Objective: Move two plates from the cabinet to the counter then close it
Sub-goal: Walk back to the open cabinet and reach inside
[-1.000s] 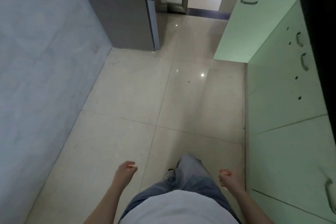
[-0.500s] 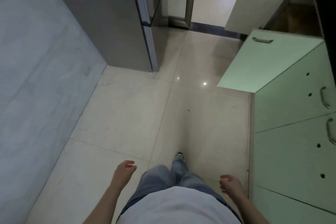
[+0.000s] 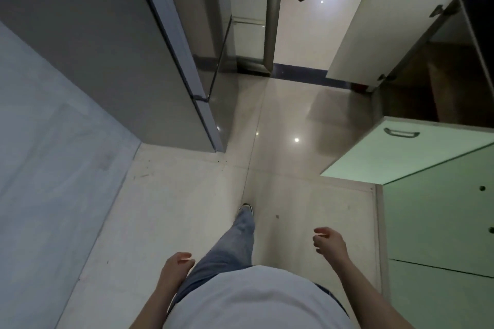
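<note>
Compared with half a second ago, the green door has slid lower and nearer in the head view, a white door beyond it has come fully into sight, and the right hand has risen away from the hip while one leg swings forward.

Two hands show, both empty. The left hand (image 3: 177, 267) hangs beside the thigh, its fingers (image 3: 184, 258) loosely curled and holding nothing. The right hand (image 3: 330, 242) is lifted over the floor (image 3: 165, 211), fingers half bent and spread apart, also holding nothing. One leg in jeans (image 3: 232, 243) reaches ahead, ending in one shoe (image 3: 246, 207) whose toe points up the frame, toward the doorway.

Two cabinet doors stand open on the right. The green door (image 3: 395, 153) swings out over the floor, its long edge running from lower left to upper right, and carries one metal handle (image 3: 401, 132) near its far end. The white door (image 3: 385, 32) stands open farther on, tilted the same way, with two hinges on its right edge. Between them the cabinet (image 3: 433, 83) interior is dark; whether plates sit inside cannot be told. Three small holes dot the green cabinet front (image 3: 438, 224) at the right edge. One fridge (image 3: 112, 43) rises at the left, against a grey wall (image 3: 40, 155).
</note>
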